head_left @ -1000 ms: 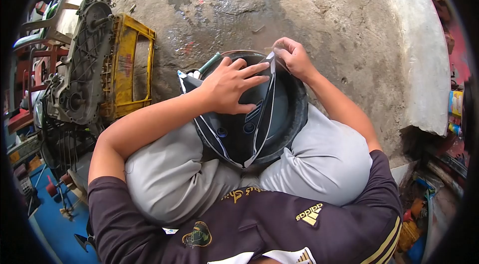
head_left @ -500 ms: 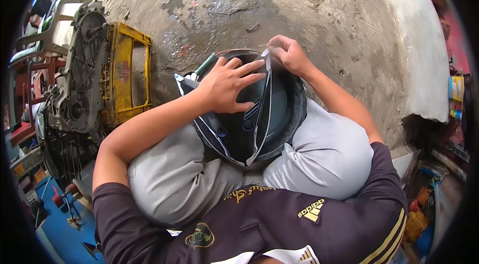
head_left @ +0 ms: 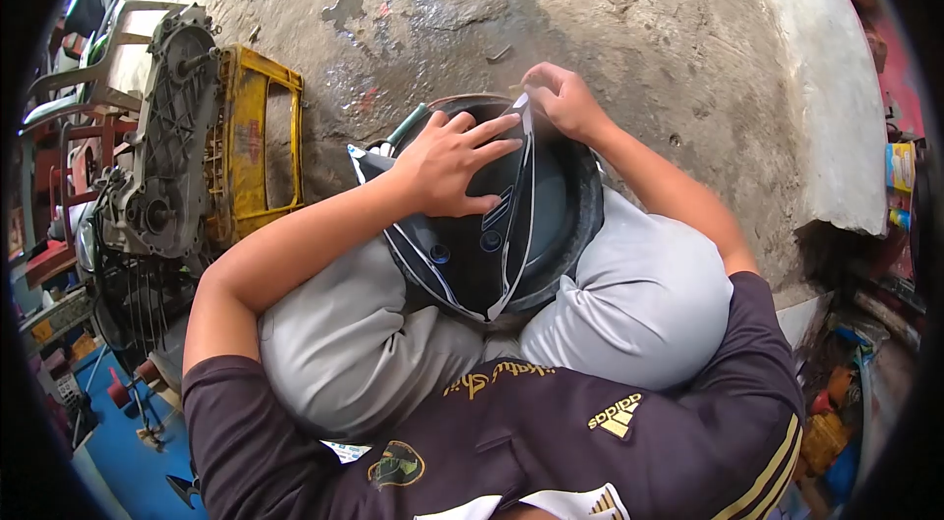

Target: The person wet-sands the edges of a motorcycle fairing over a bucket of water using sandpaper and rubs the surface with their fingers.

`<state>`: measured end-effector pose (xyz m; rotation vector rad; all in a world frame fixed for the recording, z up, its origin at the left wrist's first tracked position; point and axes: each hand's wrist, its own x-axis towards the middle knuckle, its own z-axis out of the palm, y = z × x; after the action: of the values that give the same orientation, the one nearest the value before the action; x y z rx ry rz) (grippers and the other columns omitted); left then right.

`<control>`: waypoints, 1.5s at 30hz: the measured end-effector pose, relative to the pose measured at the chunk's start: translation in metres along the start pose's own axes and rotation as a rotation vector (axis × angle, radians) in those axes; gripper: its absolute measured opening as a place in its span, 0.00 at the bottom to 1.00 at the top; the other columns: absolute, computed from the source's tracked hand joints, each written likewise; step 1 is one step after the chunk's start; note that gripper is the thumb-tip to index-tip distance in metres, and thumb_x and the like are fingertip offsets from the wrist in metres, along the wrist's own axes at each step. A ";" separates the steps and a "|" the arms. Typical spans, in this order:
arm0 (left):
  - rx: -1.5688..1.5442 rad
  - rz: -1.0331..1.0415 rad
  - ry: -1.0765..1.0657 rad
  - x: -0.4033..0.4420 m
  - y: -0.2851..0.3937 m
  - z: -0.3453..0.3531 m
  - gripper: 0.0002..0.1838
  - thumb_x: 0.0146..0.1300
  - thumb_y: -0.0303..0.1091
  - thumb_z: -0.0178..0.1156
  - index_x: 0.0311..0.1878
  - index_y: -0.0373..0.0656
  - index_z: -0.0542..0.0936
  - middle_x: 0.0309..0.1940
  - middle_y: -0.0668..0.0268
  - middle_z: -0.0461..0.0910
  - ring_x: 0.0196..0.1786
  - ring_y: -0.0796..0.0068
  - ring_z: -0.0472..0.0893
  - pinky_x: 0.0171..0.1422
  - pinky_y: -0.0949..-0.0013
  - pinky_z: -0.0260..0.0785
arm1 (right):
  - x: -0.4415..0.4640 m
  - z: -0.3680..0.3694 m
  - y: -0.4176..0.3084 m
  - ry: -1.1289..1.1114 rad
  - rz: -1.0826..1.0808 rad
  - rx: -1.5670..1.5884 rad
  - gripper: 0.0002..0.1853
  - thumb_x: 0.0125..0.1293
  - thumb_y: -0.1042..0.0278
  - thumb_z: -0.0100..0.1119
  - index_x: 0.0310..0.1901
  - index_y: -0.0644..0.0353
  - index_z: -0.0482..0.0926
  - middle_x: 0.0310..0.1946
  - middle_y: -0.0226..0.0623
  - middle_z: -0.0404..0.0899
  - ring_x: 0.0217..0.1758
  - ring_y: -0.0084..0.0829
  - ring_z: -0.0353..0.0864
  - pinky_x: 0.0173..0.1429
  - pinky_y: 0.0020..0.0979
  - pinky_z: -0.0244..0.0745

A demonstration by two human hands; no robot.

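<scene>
A dark V-shaped plastic panel with pale edges and round holes lies across a black round basin between my knees. It looks like a motorcycle body cover, though I cannot be sure. My left hand rests on the panel's upper part, fingers spread and palm down. At the panel's far tip, my right hand has its fingers curled and pinched together. Something thin and tan shows by those fingertips, too small to name. A greenish tube-like thing leans at the basin's left rim.
To the left stand a yellow crate and a grey metal engine casing. A red-framed chair is behind them. Wet patches mark the concrete floor. A raised concrete ledge runs along the right side.
The view has shifted very slightly. My right hand has moved a little left and up along the panel's tip; my left hand stays spread on the panel.
</scene>
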<state>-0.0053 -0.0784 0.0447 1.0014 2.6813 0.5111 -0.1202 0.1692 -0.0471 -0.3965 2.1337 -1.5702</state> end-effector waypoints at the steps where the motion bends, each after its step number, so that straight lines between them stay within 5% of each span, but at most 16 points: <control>1: 0.013 -0.002 -0.005 0.000 0.000 0.000 0.45 0.55 0.57 0.75 0.78 0.58 0.76 0.85 0.68 0.66 0.66 0.57 0.77 0.73 0.46 0.66 | -0.002 -0.001 0.002 -0.036 0.066 0.089 0.08 0.77 0.69 0.62 0.49 0.63 0.83 0.35 0.35 0.85 0.40 0.21 0.79 0.50 0.30 0.76; 5: -0.006 -0.008 -0.023 -0.002 0.000 0.001 0.46 0.55 0.57 0.75 0.78 0.58 0.76 0.85 0.68 0.66 0.66 0.57 0.77 0.73 0.45 0.66 | 0.006 0.003 0.008 0.022 -0.096 -0.071 0.08 0.77 0.68 0.62 0.49 0.63 0.83 0.35 0.33 0.84 0.40 0.21 0.78 0.49 0.31 0.75; 13: 0.002 -0.025 -0.050 0.002 0.002 -0.002 0.46 0.54 0.57 0.75 0.78 0.58 0.76 0.85 0.67 0.66 0.66 0.56 0.77 0.72 0.44 0.66 | 0.003 0.002 0.001 -0.028 -0.028 -0.042 0.08 0.80 0.69 0.60 0.52 0.63 0.82 0.37 0.27 0.84 0.41 0.17 0.78 0.49 0.27 0.76; 20: -0.012 -0.013 -0.035 0.000 0.002 0.003 0.46 0.54 0.58 0.75 0.78 0.57 0.76 0.85 0.66 0.67 0.68 0.56 0.77 0.72 0.45 0.66 | 0.004 0.004 0.014 -0.034 -0.060 0.154 0.08 0.77 0.69 0.62 0.49 0.65 0.83 0.34 0.35 0.85 0.40 0.21 0.78 0.49 0.33 0.76; 22: -0.006 -0.015 -0.030 0.003 0.000 0.003 0.47 0.54 0.58 0.75 0.78 0.57 0.76 0.85 0.66 0.66 0.67 0.56 0.77 0.72 0.47 0.67 | 0.009 -0.003 -0.010 -0.124 0.010 -0.095 0.08 0.79 0.69 0.61 0.51 0.64 0.82 0.42 0.31 0.86 0.47 0.21 0.82 0.55 0.31 0.78; 28: 0.033 0.004 -0.029 0.002 -0.001 0.000 0.47 0.55 0.58 0.75 0.79 0.57 0.75 0.85 0.66 0.66 0.67 0.55 0.77 0.72 0.46 0.66 | 0.005 -0.003 0.005 -0.091 -0.089 0.026 0.10 0.79 0.67 0.59 0.53 0.63 0.83 0.40 0.34 0.87 0.48 0.23 0.83 0.58 0.32 0.79; 32: 0.014 -0.009 -0.034 0.004 0.002 0.000 0.46 0.54 0.57 0.75 0.78 0.57 0.76 0.85 0.67 0.66 0.68 0.56 0.77 0.72 0.45 0.66 | 0.004 -0.004 -0.012 -0.053 0.003 -0.199 0.10 0.77 0.69 0.61 0.52 0.65 0.83 0.43 0.38 0.88 0.50 0.26 0.85 0.60 0.33 0.78; 36: 0.007 -0.017 -0.033 0.003 0.001 -0.001 0.46 0.54 0.57 0.75 0.78 0.57 0.76 0.85 0.66 0.66 0.69 0.56 0.77 0.73 0.44 0.65 | 0.004 -0.002 0.005 -0.053 -0.103 -0.022 0.12 0.78 0.63 0.62 0.53 0.63 0.85 0.40 0.39 0.88 0.48 0.26 0.85 0.57 0.34 0.80; 38: -0.002 -0.018 -0.045 0.003 0.002 0.001 0.46 0.54 0.58 0.75 0.78 0.57 0.76 0.85 0.66 0.66 0.69 0.56 0.77 0.73 0.44 0.65 | 0.003 -0.003 -0.004 -0.019 -0.037 -0.126 0.15 0.75 0.65 0.63 0.55 0.67 0.85 0.42 0.49 0.90 0.44 0.36 0.88 0.55 0.38 0.80; 45: 0.007 0.002 -0.037 0.004 0.002 -0.003 0.45 0.55 0.56 0.75 0.78 0.57 0.76 0.85 0.66 0.66 0.68 0.55 0.76 0.72 0.46 0.66 | 0.010 -0.006 0.004 -0.036 -0.061 -0.076 0.15 0.75 0.64 0.64 0.54 0.67 0.85 0.36 0.43 0.88 0.39 0.29 0.84 0.48 0.37 0.78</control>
<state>-0.0075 -0.0752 0.0475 1.0059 2.6518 0.4789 -0.1315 0.1708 -0.0515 -0.5157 2.1775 -1.5059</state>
